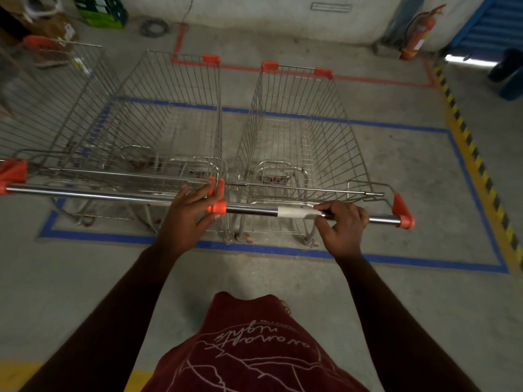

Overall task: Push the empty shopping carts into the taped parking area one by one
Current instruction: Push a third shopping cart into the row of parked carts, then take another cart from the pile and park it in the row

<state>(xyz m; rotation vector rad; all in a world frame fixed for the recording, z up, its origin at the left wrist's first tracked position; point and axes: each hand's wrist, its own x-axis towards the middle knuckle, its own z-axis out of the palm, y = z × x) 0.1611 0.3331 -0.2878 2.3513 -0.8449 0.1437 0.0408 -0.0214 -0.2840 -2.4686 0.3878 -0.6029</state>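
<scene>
Gripping the handle bar point(308, 212) of the right-hand cart point(297, 137), my right hand point(343, 226) has its fingers curled over the top of the bar and the thumb tucked under it, just beside a strip of pale tape point(297, 212) wrapped around the metal. My left hand point(192, 210) is looser: its fingers lie almost straight across the spot where this bar's orange end cap point(217, 207) meets the orange cap of the neighbouring cart's handle point(99, 193), thumb stretched below, pressing rather than clasping.

That right-hand cart is an empty wire basket standing inside the blue taped rectangle point(268, 250) on the concrete floor point(254, 278), its wheels just past the near blue line. Touching it on the left is a second empty cart point(158, 123), also within the blue outline, its long handle running off toward the left edge. A third cart point(48, 103) sits further left, partly blurred and cut off by the frame.

Beyond the baskets a red taped outline point(368, 79) marks the floor near the wall. A yellow-and-black hazard stripe point(475, 162) runs along the right side, with a red fire extinguisher point(416, 35) against the wall behind it. My maroon printed shirt point(254, 349) fills the bottom of the view.
</scene>
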